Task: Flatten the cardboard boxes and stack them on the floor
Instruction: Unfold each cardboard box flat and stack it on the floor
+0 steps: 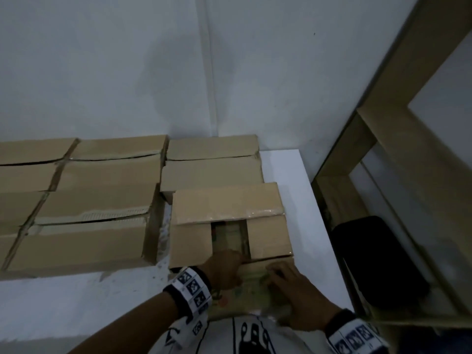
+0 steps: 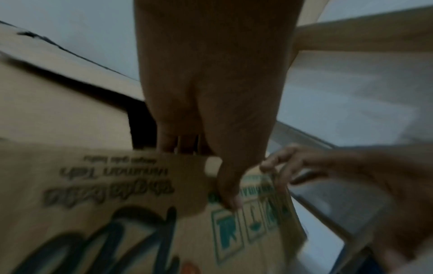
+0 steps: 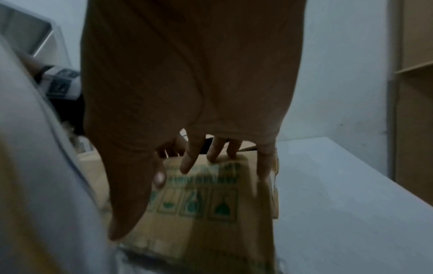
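Observation:
A brown cardboard box (image 1: 224, 200) stands on the white table (image 1: 296, 200) just in front of me, and its top is partly open with a gap in the middle. Its near flap (image 1: 252, 295), printed with green symbols, is folded out towards my body. My left hand (image 1: 224, 269) grips that flap's far edge, with the fingers (image 2: 173, 146) behind the flap (image 2: 117, 185) and the thumb on the printed side. My right hand (image 1: 291, 284) holds the same flap (image 3: 211, 204) to the right, its fingers (image 3: 222, 155) curled over the edge.
Several more closed boxes (image 1: 89, 208) fill the table to the left, and another one (image 1: 212, 159) sits behind against the wall. A wooden shelf unit (image 1: 383, 149) stands at the right with a black object (image 1: 370, 251) below it. A strip of bare table lies right of the box.

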Demonstrator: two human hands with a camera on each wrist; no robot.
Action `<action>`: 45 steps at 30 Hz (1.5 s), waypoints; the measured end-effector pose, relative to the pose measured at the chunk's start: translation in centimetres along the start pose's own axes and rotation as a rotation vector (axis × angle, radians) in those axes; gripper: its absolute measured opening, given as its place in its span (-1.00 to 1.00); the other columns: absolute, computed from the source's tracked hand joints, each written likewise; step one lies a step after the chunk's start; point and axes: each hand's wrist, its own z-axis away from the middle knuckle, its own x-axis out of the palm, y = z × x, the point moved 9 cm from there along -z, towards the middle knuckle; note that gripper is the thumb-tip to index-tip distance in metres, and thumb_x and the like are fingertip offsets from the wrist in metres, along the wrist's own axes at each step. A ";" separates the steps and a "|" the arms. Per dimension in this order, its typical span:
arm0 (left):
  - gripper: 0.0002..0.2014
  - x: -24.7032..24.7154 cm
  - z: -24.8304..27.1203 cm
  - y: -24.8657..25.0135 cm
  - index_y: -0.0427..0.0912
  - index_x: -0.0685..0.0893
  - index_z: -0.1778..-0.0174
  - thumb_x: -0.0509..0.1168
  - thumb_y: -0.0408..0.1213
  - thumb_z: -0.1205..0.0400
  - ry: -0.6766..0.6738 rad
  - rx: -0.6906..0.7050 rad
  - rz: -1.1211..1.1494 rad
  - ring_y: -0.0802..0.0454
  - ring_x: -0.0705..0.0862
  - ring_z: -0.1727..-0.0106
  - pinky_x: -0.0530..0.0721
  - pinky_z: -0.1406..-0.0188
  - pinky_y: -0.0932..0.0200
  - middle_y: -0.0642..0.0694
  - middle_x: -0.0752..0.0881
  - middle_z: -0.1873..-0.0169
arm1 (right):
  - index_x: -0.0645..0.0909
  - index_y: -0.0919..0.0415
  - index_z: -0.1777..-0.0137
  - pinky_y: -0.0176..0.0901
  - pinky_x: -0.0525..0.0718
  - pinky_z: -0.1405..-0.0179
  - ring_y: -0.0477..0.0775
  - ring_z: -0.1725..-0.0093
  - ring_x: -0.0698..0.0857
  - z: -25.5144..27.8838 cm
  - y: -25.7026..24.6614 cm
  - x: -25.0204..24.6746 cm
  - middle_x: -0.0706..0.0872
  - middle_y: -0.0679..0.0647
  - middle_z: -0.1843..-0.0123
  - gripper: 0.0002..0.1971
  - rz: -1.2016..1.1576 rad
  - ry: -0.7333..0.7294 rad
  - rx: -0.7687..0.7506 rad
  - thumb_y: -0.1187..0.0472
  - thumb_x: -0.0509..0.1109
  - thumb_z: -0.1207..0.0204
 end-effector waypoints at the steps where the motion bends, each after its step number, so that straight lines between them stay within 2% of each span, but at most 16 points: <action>1: -0.52 -0.2 -0.1 0.0 -0.01 0.61 -0.41 0.40 -0.17 -0.53 0.078 0.007 -0.021 -0.13 0.68 -0.20 0.68 -0.13 -0.02 -0.13 0.71 -0.25 | 0.45 -0.17 -0.39 -0.03 0.57 -0.30 -0.11 -0.45 0.34 -0.3 0.1 -0.4 0.31 -0.19 -0.50 -0.33 -0.044 0.006 0.027 -0.31 0.50 -0.29; 5: -0.75 -0.6 0.8 0.5 -0.01 0.78 -0.08 0.30 -0.22 -0.52 0.205 0.030 -0.084 -0.06 0.75 0.03 0.71 -0.02 0.03 -0.08 0.81 0.04 | 0.46 -0.27 -0.16 -0.08 0.61 -0.23 -0.16 -0.22 0.54 -1.8 0.2 -4.6 0.49 -0.27 -0.22 -0.73 -0.131 0.263 0.131 -0.15 0.32 -0.46; 8: -0.79 0.6 1.2 0.8 -0.13 0.80 0.05 0.30 -0.31 -0.48 0.193 0.071 -0.072 -0.08 0.75 0.04 0.73 0.05 0.03 -0.12 0.82 0.06 | 0.41 -0.19 -0.36 -0.11 0.47 -0.32 -0.05 -0.36 0.43 -3.2 0.3 -7.0 0.38 -0.16 -0.40 -0.56 -0.053 0.424 0.246 -0.05 0.34 -0.47; 11: -0.82 2.3 1.9 1.2 -0.14 0.82 0.09 0.34 -0.21 -0.52 0.135 0.174 0.001 0.00 0.75 0.14 0.72 0.08 0.18 -0.10 0.82 0.14 | 0.20 -0.23 -0.58 0.01 0.30 -0.53 0.03 -0.60 0.18 -5.2 0.0 -7.4 0.19 -0.09 -0.63 -0.28 0.055 0.404 0.315 -0.09 0.41 -0.44; 13: -0.77 1.6 2.9 1.3 -0.04 0.82 -0.05 0.37 -0.08 -0.57 0.171 0.241 0.076 0.07 0.74 0.07 0.61 0.03 0.35 -0.03 0.83 0.03 | 0.03 -0.24 -0.67 0.15 0.15 -0.63 0.13 -0.70 -0.01 -6.7 0.8 -6.4 0.02 -0.02 -0.73 -0.17 0.129 0.315 0.351 -0.12 0.37 -0.46; 16: -0.64 -1.3 5.4 -2.2 0.03 0.68 -0.28 0.32 0.03 -0.59 0.442 0.004 0.143 0.02 0.68 -0.15 0.63 -0.13 0.19 0.01 0.72 -0.19 | -0.11 -0.21 -0.70 0.33 0.04 -0.64 0.23 -0.73 -0.16 -8.2 2.1 -4.6 -0.19 -0.04 -0.76 -0.17 0.167 0.199 0.418 -0.16 0.29 -0.53; 19: -0.41 -2.9 7.9 -6.7 -0.05 0.47 -0.43 0.36 0.05 -0.50 0.698 -0.330 0.099 -0.15 0.52 -0.33 0.53 -0.27 0.05 -0.09 0.48 -0.30 | -0.07 -0.20 -0.71 0.38 0.19 -0.59 0.26 -0.72 -0.13 -8.6 2.4 -4.5 -0.15 -0.03 -0.77 -0.25 0.162 0.228 0.438 -0.15 0.24 -0.60; 22: 0.13 -0.5 8.3 -10.0 -0.29 -0.13 -0.70 0.35 0.27 -0.46 0.530 -0.644 0.158 -0.36 0.10 -0.63 0.19 -0.56 -0.25 -0.31 0.04 -0.61 | -0.05 -0.16 -0.71 0.34 0.35 -0.52 0.27 -0.69 -0.04 -8.4 2.1 -5.0 -0.08 -0.01 -0.76 -0.32 0.203 0.218 0.434 -0.10 0.18 -0.67; 24: 0.37 1.2 7.5 -10.7 -0.31 -0.60 -0.54 0.34 0.39 -0.40 0.397 -0.752 0.239 -0.44 -0.22 -0.67 -0.02 -0.59 -0.38 -0.36 -0.33 -0.64 | -0.07 -0.15 -0.72 0.30 0.44 -0.46 0.30 -0.68 0.02 -8.3 2.1 -5.3 -0.06 0.01 -0.77 -0.36 0.261 0.174 0.432 -0.08 0.11 -0.70; 25: 0.43 1.7 7.4 -10.9 -0.32 -0.69 -0.45 0.35 0.43 -0.35 0.395 -0.788 0.260 -0.47 -0.26 -0.65 -0.03 -0.58 -0.42 -0.37 -0.40 -0.63 | -0.08 -0.16 -0.72 0.29 0.47 -0.44 0.31 -0.67 0.05 -8.1 1.9 -5.2 -0.05 0.01 -0.77 -0.38 0.282 0.159 0.431 -0.07 0.07 -0.72; 30: 0.53 0.0 7.2 -10.3 -0.22 -0.78 -0.41 0.47 0.37 -0.26 0.428 -0.818 0.278 -0.48 0.04 -0.64 0.34 -0.49 -0.38 -0.33 -0.33 -0.65 | 0.08 -0.17 -0.70 0.22 0.50 -0.37 0.30 -0.62 0.20 -7.4 1.0 -7.7 0.15 0.01 -0.73 -0.34 0.371 0.133 0.385 -0.24 -0.29 -0.60; 34: 0.53 0.0 6.9 -9.0 0.06 -0.89 -0.27 0.51 0.34 -0.21 0.417 -0.691 0.366 -0.45 0.09 -0.63 0.32 -0.49 -0.37 -0.28 -0.31 -0.66 | 0.21 -0.23 -0.65 0.13 0.47 -0.31 0.20 -0.56 0.28 -6.4 2.6 -9.6 0.29 -0.11 -0.66 -0.52 0.326 0.163 0.391 -0.09 -0.10 -0.74; 37: 0.51 1.2 7.1 -8.4 0.24 -0.89 -0.21 0.49 0.40 -0.15 0.328 -0.599 0.440 -0.43 -0.05 -0.67 0.13 -0.58 -0.40 -0.28 -0.34 -0.66 | 0.39 -0.22 -0.56 0.08 0.54 -0.19 0.17 -0.42 0.43 -6.1 3.6 -11.6 0.49 -0.12 -0.50 -0.60 0.285 0.176 0.338 -0.04 0.02 -0.77; 41: 0.42 2.3 8.8 -8.0 0.26 -0.73 -0.42 0.46 0.41 -0.22 0.209 -0.517 0.493 -0.35 -0.10 -0.69 0.05 -0.63 -0.30 -0.22 -0.31 -0.68 | 0.64 -0.14 -0.09 0.01 0.68 0.05 0.10 -0.03 0.69 -7.3 3.2 -15.5 0.74 -0.02 -0.08 -0.71 0.198 0.167 0.261 -0.01 0.06 -0.78; 43: 0.35 2.5 10.0 -7.8 0.34 -0.58 -0.52 0.45 0.41 -0.23 0.191 -0.487 0.552 -0.38 -0.09 -0.69 0.11 -0.62 -0.29 -0.16 -0.30 -0.69 | 0.50 -0.20 0.20 -0.04 0.63 0.11 0.09 0.07 0.69 -8.5 3.0 -16.7 0.71 -0.01 0.06 -0.70 0.149 0.093 0.286 -0.06 0.08 -0.77; 45: 0.30 2.8 10.8 -8.1 0.40 -0.49 -0.55 0.44 0.42 -0.24 0.174 -0.486 0.581 -0.40 -0.10 -0.68 0.13 -0.62 -0.31 -0.11 -0.32 -0.68 | 0.46 -0.16 0.24 -0.05 0.57 0.10 0.09 0.07 0.66 -9.5 2.7 -17.0 0.70 0.03 0.03 -0.70 0.168 0.053 0.311 -0.07 0.10 -0.76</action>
